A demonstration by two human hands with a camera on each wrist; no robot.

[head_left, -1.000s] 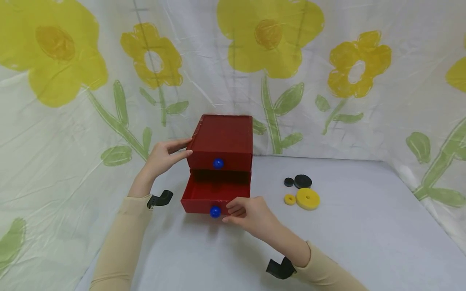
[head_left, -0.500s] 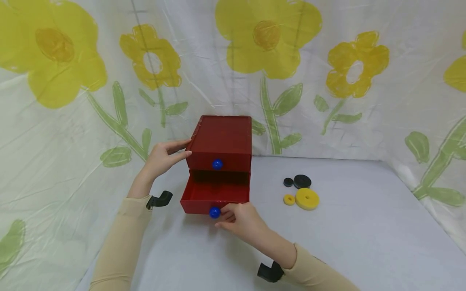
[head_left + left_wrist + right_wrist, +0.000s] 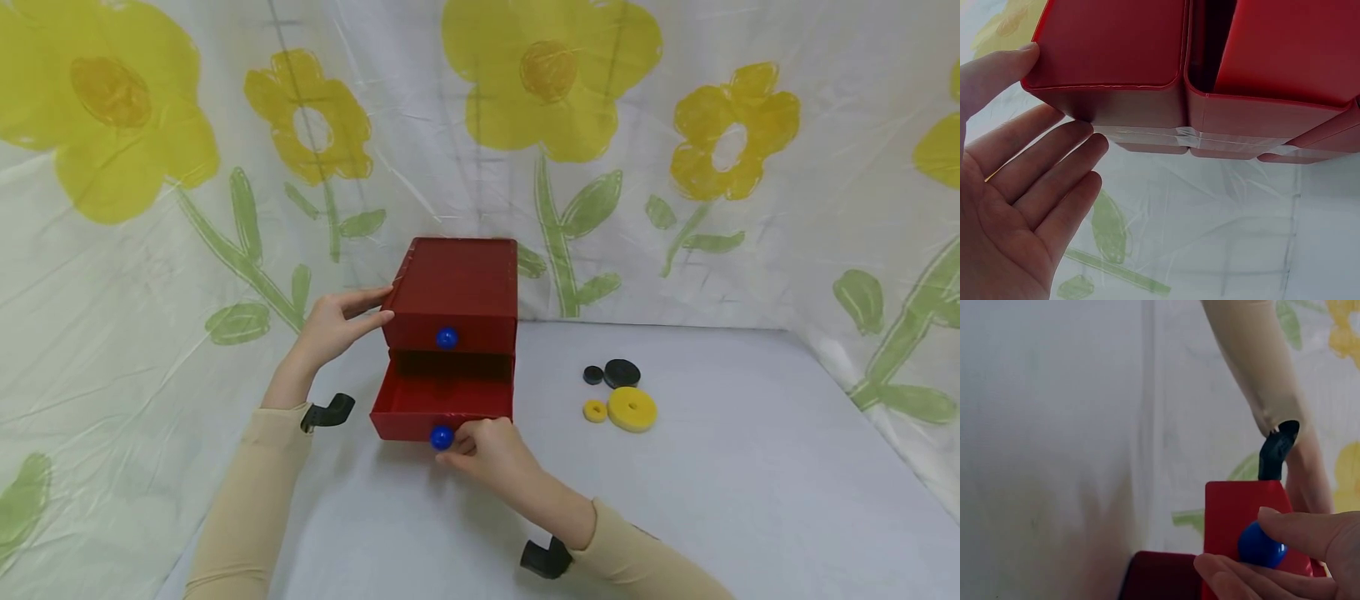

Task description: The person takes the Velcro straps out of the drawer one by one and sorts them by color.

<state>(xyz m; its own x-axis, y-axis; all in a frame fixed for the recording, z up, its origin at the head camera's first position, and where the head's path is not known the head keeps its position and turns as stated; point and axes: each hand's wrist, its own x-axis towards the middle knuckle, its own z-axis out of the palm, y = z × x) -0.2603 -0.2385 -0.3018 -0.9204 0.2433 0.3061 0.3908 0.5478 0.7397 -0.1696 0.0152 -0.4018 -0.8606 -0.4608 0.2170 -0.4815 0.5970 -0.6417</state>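
Observation:
A red two-drawer box [image 3: 456, 279] stands on the white table, its upper drawer closed. The lower drawer [image 3: 405, 427] is pulled out and shows a bare red inside. My right hand [image 3: 498, 458] is at the front of that drawer and pinches its round blue knob [image 3: 1260, 545] between thumb and fingers. My left hand [image 3: 330, 327] rests against the box's left side near the top. In the left wrist view the left thumb [image 3: 1019, 57] lies at the front edge, and the other fingers, nearly straight, touch the side wall.
To the right of the box lie a small black disc [image 3: 593, 375], a larger black disc [image 3: 622, 373], a small yellow ring [image 3: 595, 410] and a big yellow disc [image 3: 632, 409]. A flower-printed curtain [image 3: 420, 100] hangs behind the table.
My right hand has moved left along the drawer front to the lower blue knob, and its fingers have closed in on it. The left hand and the drawer stay where they were.

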